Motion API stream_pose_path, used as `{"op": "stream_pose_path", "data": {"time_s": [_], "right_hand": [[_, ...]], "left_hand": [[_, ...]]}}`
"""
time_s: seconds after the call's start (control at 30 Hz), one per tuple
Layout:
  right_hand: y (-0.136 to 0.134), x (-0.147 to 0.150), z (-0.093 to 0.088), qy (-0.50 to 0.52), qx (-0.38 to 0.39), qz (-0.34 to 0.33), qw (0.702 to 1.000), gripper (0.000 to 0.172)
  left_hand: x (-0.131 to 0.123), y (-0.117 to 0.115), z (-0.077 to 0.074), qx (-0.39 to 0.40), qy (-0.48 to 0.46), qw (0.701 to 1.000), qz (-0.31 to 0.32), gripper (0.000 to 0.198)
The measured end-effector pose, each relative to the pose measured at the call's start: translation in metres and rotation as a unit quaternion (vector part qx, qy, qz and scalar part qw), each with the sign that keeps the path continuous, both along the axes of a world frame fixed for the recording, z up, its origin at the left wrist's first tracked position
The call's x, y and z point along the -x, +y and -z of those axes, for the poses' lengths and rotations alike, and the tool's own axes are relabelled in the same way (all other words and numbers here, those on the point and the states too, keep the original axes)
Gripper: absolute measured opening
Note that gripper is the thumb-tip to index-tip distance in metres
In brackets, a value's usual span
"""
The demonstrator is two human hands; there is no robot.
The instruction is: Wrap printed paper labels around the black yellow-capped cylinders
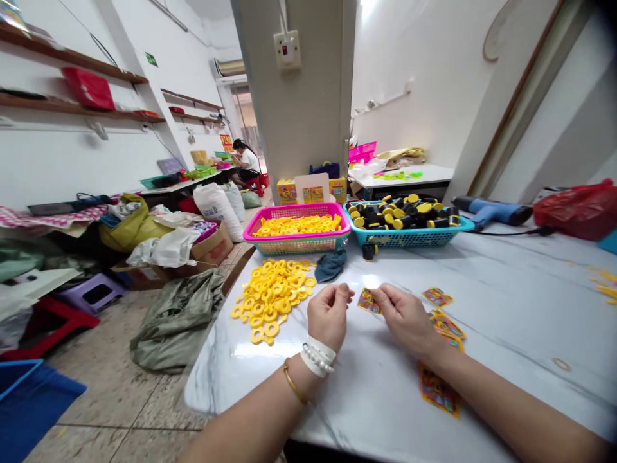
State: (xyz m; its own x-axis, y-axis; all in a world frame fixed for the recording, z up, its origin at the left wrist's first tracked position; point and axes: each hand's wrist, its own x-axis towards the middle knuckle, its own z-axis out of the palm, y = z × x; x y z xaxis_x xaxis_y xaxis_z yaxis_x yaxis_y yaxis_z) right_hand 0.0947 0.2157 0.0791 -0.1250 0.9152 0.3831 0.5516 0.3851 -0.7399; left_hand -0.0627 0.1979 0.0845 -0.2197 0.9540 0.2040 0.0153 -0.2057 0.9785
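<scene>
My right hand (407, 318) pinches a small colourful printed card (369, 301) by its edge, over the marble-patterned table (357, 386). Facing it, my left hand (330, 315) is closed, thumb against the curled fingers; whatever it holds, if anything, is hidden. Left of that hand lies a loose pile of yellow plastic ring-shaped pieces (272, 296). More printed cards (438, 389) lie beneath and beside my right forearm, with one single card (437, 296) a little farther off. A dark cloth piece (330, 265) rests just beyond my left hand.
A pink basket (248, 233) of yellow pieces stands at the back, beside a blue basket (409, 239) of black-and-yellow cylinders. One cylinder (369, 251) stands before it. Farther right are a blue heat gun (496, 211) and a red bag (578, 209). Another person (248, 161) sits far away.
</scene>
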Motion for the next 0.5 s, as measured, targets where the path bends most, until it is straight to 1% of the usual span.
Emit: {"op": "stream_pose_path", "data": {"time_s": [0.13, 0.23, 0.3, 0.4, 0.5], "right_hand": [[-0.0018, 0.0011, -0.0016, -0.016, -0.028, -0.014, 0.999, 0.044], [-0.0025, 0.0007, -0.0021, -0.029, -0.041, -0.013, 0.999, 0.042], [-0.0029, 0.0005, -0.002, -0.036, -0.05, -0.019, 0.998, 0.041], [-0.0036, 0.0013, -0.0013, -0.041, -0.061, -0.047, 0.996, 0.038], [-0.0035, 0.002, -0.0002, -0.045, -0.057, -0.058, 0.996, 0.036]], "left_hand": [[-0.0013, -0.0028, -0.0041, -0.011, 0.047, 0.999, 0.001, 0.034], [-0.001, -0.0026, -0.0055, -0.006, 0.036, 0.999, 0.005, 0.029], [-0.0011, -0.0018, -0.0052, 0.01, 0.017, 1.0, 0.021, 0.027], [-0.0018, -0.001, -0.0035, 0.045, 0.001, 0.997, 0.057, 0.026], [-0.0021, -0.0009, -0.0018, 0.06, 0.032, 0.996, 0.06, 0.023]]}}
